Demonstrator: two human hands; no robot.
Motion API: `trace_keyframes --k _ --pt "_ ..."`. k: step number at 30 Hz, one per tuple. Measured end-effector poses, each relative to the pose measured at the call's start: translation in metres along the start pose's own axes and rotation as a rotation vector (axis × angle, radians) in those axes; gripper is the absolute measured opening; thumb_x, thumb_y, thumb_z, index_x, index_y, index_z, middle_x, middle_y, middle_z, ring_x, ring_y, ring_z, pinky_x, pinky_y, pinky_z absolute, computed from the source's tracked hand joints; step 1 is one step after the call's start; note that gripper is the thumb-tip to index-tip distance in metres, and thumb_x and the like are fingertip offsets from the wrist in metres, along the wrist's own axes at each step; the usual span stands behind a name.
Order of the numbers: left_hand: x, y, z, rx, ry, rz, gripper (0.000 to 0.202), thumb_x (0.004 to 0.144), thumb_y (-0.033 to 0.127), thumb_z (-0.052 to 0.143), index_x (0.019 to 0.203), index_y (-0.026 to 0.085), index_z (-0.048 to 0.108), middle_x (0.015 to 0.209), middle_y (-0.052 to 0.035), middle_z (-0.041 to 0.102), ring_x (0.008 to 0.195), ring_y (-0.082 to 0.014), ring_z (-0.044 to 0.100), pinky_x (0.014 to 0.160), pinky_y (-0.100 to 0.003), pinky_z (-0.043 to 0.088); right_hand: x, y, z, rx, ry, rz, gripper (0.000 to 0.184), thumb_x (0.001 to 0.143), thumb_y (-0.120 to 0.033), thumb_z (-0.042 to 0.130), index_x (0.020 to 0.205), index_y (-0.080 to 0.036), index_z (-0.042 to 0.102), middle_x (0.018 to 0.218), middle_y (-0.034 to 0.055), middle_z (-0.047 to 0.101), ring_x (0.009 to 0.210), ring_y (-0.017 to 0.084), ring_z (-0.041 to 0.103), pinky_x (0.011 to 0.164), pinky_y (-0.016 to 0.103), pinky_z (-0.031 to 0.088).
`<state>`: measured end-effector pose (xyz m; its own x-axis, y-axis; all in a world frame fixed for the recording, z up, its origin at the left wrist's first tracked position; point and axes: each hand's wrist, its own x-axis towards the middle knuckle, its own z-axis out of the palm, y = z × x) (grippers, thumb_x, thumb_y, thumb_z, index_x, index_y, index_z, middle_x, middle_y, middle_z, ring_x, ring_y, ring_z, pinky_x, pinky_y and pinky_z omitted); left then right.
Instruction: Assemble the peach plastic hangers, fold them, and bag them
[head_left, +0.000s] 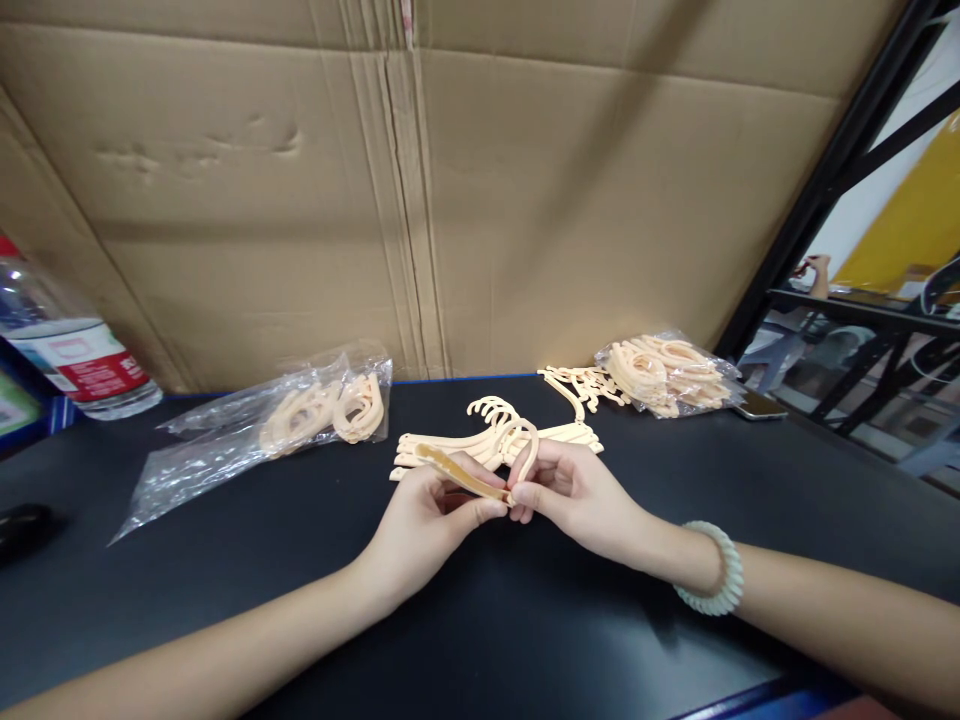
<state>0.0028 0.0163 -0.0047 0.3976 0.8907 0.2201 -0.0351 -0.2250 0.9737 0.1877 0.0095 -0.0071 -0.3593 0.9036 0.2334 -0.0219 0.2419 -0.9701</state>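
Above the front of the black desk, my left hand [420, 515] pinches a cream plastic hanger arm [454, 470] between thumb and fingers. My right hand [585, 495] is closed on a curved hanger hook [535, 440] of the same colour. The lower end of the hook meets the inner end of the arm at my fingertips; whether they are joined I cannot tell. Just behind my hands lies a row of several cream hangers [442, 443], their hooks pointing up and left. Part of that row is hidden by my fingers.
Loose cream pieces [592, 385] lie behind, beside a clear bag of parts [667, 372] and a phone [761, 404]. To the left are another plastic bag [202, 480], a bottle [97, 360] and a dark mouse [22, 525]. Cardboard [570, 200] walls the back.
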Motion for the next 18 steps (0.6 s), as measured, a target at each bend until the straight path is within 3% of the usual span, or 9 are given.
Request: trace_keyframes --k 10,15,18 --pt "0.0013 0.0005 0.0021 -0.081 -0.049 -0.002 0.012 0.073 0.022 0.077 0.080 0.017 0.069 0.081 -0.0023 0.076 0.077 -0.0205 0.073 0.079 -0.035 0.060 -0.0049 -0.0027 0.0082 -0.038 0.093 -0.034 0.022 0.080 -0.035 0.069 0.078 -0.017 0.056 0.069 -0.0004 0.058 0.057 0.012 0.061 0.056 0.027 0.053" --pt "0.0022 0.0003 0.0010 -0.038 0.007 -0.040 0.017 0.073 0.027 0.077 0.081 0.016 0.067 0.082 -0.0030 0.075 0.079 -0.0205 0.071 0.079 -0.035 0.058 -0.0028 0.0019 0.0056 0.067 0.023 -0.036 0.023 0.085 -0.039 0.065 0.082 -0.018 0.057 0.076 0.0015 0.061 0.067 0.013 0.061 0.056 0.024 0.053" --pt "0.0030 -0.0001 0.0000 -0.018 0.032 -0.061 0.020 0.071 0.028 0.078 0.082 0.016 0.068 0.085 -0.0040 0.073 0.083 -0.0210 0.069 0.081 -0.036 0.057 -0.0022 0.0003 0.0035 -0.039 0.052 -0.083 0.023 0.088 -0.041 0.061 0.081 -0.019 0.058 0.086 0.0038 0.059 0.074 0.014 0.057 0.054 0.023 0.050"
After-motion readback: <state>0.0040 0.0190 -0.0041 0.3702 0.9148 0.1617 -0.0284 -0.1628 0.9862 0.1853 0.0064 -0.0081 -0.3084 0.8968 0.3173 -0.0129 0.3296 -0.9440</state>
